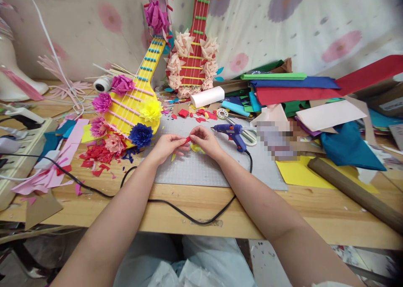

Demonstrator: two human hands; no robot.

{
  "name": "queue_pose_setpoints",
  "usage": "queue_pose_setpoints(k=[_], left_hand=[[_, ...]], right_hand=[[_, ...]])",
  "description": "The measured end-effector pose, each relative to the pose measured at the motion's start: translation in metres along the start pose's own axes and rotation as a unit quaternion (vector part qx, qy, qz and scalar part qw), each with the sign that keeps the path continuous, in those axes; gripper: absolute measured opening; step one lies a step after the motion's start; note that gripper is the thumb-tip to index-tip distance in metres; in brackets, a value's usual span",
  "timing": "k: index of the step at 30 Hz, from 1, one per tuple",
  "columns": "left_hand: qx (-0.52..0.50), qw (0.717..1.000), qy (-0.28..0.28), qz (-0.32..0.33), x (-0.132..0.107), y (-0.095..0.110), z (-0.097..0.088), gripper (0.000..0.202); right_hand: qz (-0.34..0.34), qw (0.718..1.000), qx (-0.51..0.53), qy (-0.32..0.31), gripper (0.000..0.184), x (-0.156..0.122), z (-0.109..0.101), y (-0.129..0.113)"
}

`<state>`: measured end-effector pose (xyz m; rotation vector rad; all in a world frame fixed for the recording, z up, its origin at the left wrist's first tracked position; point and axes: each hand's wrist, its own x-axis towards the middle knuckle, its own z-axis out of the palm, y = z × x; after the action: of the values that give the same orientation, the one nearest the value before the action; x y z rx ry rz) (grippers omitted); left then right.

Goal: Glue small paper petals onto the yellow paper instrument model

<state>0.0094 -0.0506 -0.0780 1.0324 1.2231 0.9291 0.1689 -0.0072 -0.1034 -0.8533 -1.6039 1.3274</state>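
Over the grey cutting mat (pixel 195 176), a small piece of red paper (pixel 188 140) is pinched between both hands. My left hand (pixel 170 147) grips its left end with thumb and index finger, the other fingers partly curled. My right hand (pixel 206 141) pinches the right end from above. Yellow scraps (pixel 197 148) lie under the right hand. Just right of the hands, a blue hot glue gun (pixel 231 134) rests on the mat, with its nozzle pointing left. Red petal-like pieces (pixel 201 116) are scattered beyond the hands.
A yellow paper guitar (pixel 126 110) with flowers leans at left; a red one (pixel 194 64) stands behind. Coloured paper (pixel 296 94) is piled at right beside a brown roll (pixel 352 190). The black cord (pixel 189 220) loops along the front edge. A power strip (pixel 28 161) sits far left.
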Motion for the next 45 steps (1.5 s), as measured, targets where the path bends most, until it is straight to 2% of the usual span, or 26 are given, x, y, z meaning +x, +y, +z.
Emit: queue_pose_setpoints(k=[7, 14, 24, 35, 41, 45], left_hand=[[-0.006, 1.000, 0.007, 0.015, -0.0004, -0.0002, 0.0013, 0.019], [-0.003, 0.998, 0.044, 0.036, 0.0000, 0.0011, 0.0064, 0.022], [0.032, 0.998, 0.014, 0.050, -0.0003, -0.0010, 0.0048, 0.033], [0.048, 0.995, 0.043, 0.071, 0.0008, -0.0005, 0.0098, 0.029], [0.068, 0.993, 0.055, 0.084, 0.0014, -0.0005, 0.0083, 0.028], [0.061, 0.993, 0.052, 0.086, 0.0004, 0.0002, 0.0080, 0.030]], right_hand=[[0.006, 1.000, -0.001, 0.003, 0.026, 0.0006, 0.0005, 0.0017], [0.000, 1.000, -0.030, 0.002, 0.026, -0.0002, 0.0008, -0.0013], [-0.004, 1.000, -0.005, -0.001, 0.024, 0.0026, 0.0013, 0.0044], [-0.005, 1.000, 0.000, -0.012, 0.025, 0.0014, 0.0028, -0.0007], [0.016, 0.999, 0.003, 0.030, 0.030, 0.0034, 0.0039, 0.0027], [0.013, 0.999, 0.022, 0.021, 0.033, 0.0043, 0.0028, 0.0018]])
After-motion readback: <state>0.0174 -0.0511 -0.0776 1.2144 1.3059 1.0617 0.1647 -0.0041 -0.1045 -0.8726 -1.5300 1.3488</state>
